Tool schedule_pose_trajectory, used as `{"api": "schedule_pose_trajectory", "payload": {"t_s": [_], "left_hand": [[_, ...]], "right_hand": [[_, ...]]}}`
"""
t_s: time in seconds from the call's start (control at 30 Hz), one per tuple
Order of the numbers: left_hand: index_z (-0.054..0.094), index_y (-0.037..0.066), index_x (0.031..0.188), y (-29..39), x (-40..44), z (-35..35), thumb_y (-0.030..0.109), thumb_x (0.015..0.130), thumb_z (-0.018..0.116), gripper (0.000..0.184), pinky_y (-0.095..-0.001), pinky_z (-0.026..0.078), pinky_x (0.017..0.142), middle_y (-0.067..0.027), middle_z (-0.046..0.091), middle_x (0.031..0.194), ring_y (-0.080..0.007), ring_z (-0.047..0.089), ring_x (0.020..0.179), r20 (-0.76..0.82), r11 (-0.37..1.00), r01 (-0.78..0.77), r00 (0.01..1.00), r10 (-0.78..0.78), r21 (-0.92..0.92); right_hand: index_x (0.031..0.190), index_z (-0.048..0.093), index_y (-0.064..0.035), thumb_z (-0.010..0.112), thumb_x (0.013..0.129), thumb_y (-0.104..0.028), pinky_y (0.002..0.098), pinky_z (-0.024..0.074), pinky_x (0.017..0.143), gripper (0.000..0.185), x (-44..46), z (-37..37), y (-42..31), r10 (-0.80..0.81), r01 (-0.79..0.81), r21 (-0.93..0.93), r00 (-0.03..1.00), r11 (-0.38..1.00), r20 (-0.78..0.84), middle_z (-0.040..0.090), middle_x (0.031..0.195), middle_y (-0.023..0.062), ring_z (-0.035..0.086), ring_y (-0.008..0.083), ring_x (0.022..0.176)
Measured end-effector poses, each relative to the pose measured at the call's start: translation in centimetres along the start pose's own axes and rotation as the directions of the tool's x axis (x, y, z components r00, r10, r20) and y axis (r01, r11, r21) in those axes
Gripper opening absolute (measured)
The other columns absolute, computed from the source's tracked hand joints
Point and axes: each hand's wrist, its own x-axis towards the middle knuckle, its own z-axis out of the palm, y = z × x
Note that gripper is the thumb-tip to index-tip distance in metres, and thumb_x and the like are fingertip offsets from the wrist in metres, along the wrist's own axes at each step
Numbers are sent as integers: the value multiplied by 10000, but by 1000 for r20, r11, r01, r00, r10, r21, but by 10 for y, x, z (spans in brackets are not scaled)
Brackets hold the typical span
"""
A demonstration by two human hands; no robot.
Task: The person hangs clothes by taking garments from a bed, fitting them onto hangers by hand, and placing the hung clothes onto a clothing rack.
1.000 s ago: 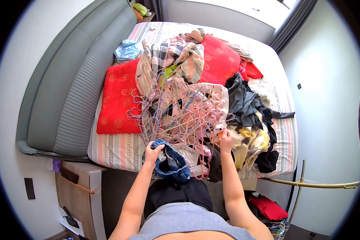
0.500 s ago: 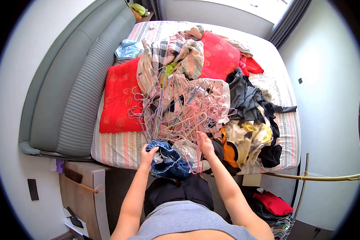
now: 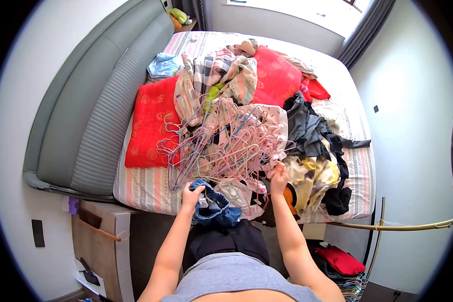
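Observation:
My left hand [image 3: 190, 195] grips the gathered waistband of a blue denim garment [image 3: 217, 214], which hangs at the bed's near edge with its opening facing up. My right hand [image 3: 279, 180] is at the right front of a tangled heap of clothes hangers [image 3: 221, 143], mostly pink, with some purple and blue. Its fingers are drawn together; what they hold, if anything, is hard to make out. White cloth [image 3: 235, 194] lies between the hands, and an orange-edged yellow and cream garment [image 3: 312, 176] lies just right of my right hand.
On the bed are red pillows [image 3: 153, 121], a crumpled plaid cloth [image 3: 211, 70], dark clothes [image 3: 307, 126] and light blue cloth [image 3: 163, 65]. A padded grey headboard [image 3: 90, 110] stands left. A bamboo pole [image 3: 402, 227] juts out right, above a stack of hangers [image 3: 355, 287].
My right hand has moved right and slightly up, away from the denim. The pink hanger that hung below it no longer hangs there. My left hand keeps hold of the denim garment.

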Motion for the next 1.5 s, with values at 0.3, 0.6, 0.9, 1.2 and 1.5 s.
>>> {"api": "schedule_pose_trajectory", "payload": {"t_s": [0.3,0.6,0.9,1.2,1.5], "left_hand": [[570,18,1010,7,13,7,452,685,676,553,-417,456,766,-223,602,970,-369,576,900,-105,740,-207,930,351,639],[524,143,1114,19,17,0,452,690,667,544,-430,462,768,-134,511,1055,-340,558,914,-160,592,-110,909,384,798],[547,127,1073,5,-38,0,380,689,690,481,-423,465,757,-132,489,1024,-331,549,897,-121,560,-282,809,576,779],[547,122,1095,-29,-167,28,309,658,720,506,-411,468,727,-146,475,1011,-344,543,867,57,428,-461,729,682,778],[532,126,1112,-43,-247,79,342,714,684,478,-415,462,734,-144,454,1031,-340,530,891,-10,453,-444,706,708,773]], "right_hand": [[1053,606,-58,502,903,-233,320,420,505,252,-44,-45,-23,-167,325,-311,881,893,442,537,624,181,587,282,558],[901,619,42,515,883,-78,223,385,470,160,-131,-74,-87,-140,325,-132,692,937,708,663,906,96,454,73,501],[982,607,-44,537,879,-190,327,399,457,192,-135,-116,-114,-111,383,-250,711,889,694,514,585,162,525,283,481],[981,614,-14,511,890,-162,292,452,557,202,-193,-213,-85,-91,346,-198,665,917,741,613,761,159,594,247,592],[987,622,-40,533,873,-152,296,466,563,183,-230,-328,-113,-55,349,-283,709,894,703,628,766,146,618,277,626]]}}
